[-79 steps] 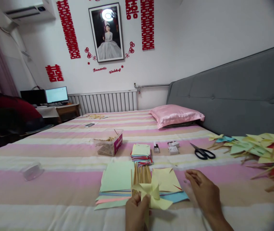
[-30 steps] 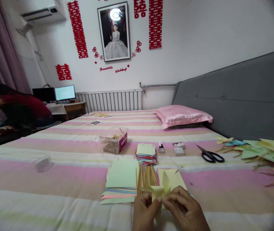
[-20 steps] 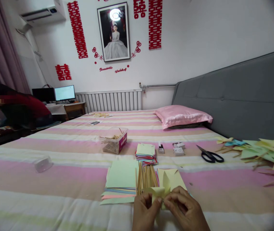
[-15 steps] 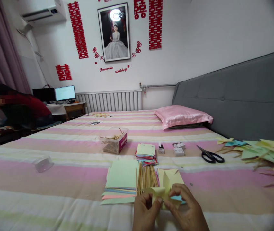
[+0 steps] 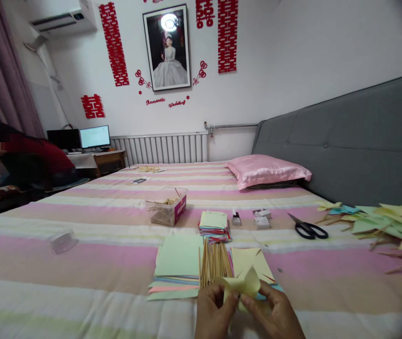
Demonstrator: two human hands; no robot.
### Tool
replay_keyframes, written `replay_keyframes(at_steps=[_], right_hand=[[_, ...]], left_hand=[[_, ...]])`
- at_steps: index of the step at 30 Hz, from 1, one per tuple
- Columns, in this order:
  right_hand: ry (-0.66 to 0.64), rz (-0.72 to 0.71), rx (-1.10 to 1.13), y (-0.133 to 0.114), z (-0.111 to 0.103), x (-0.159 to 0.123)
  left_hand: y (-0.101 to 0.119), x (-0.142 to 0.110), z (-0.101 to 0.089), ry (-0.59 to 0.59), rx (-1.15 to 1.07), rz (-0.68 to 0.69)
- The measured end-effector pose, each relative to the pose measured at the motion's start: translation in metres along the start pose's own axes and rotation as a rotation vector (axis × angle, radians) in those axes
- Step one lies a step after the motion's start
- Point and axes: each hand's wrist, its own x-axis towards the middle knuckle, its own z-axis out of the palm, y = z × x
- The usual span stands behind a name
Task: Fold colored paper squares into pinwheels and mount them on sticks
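A yellow paper pinwheel [image 5: 240, 285], its corners curled in toward the middle, is pinched between both hands low in the view. My left hand [image 5: 213, 308] grips its left side, thumb at the centre. My right hand [image 5: 273, 308] has thumb and fingers closed on the right side. Just beyond lies a bundle of thin wooden sticks [image 5: 217, 261]. To its left is a stack of large coloured paper sheets [image 5: 179, 256], green on top. On its right, a pile of yellow cut squares [image 5: 252, 263] is partly covered by my right hand.
Farther back are a stack of small paper squares [image 5: 214, 221], a clear box of sticks [image 5: 167, 207] and small white boxes [image 5: 262, 220]. Black scissors [image 5: 308, 229] lie right, near finished pinwheels [image 5: 388, 223]. A clear lid [image 5: 62, 241] rests left. Another person [image 5: 34, 155] sits far left.
The right fingers have brought a raised paper flap down and inward toward the pinwheel's centre. My left hand stays nearly still, holding the paper.
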Motion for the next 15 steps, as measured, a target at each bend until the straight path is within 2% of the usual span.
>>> replay_keyframes(at_steps=[12, 15], right_hand=[[0.042, 0.035, 0.04, 0.0038, 0.0021, 0.0002], [0.016, 0.033, 0.095, 0.0022, 0.0023, 0.0006]], left_hand=[[-0.0079, 0.0028, -0.0029, -0.003, 0.078, 0.031], [-0.0106, 0.0034, -0.004, -0.009, 0.084, 0.038]])
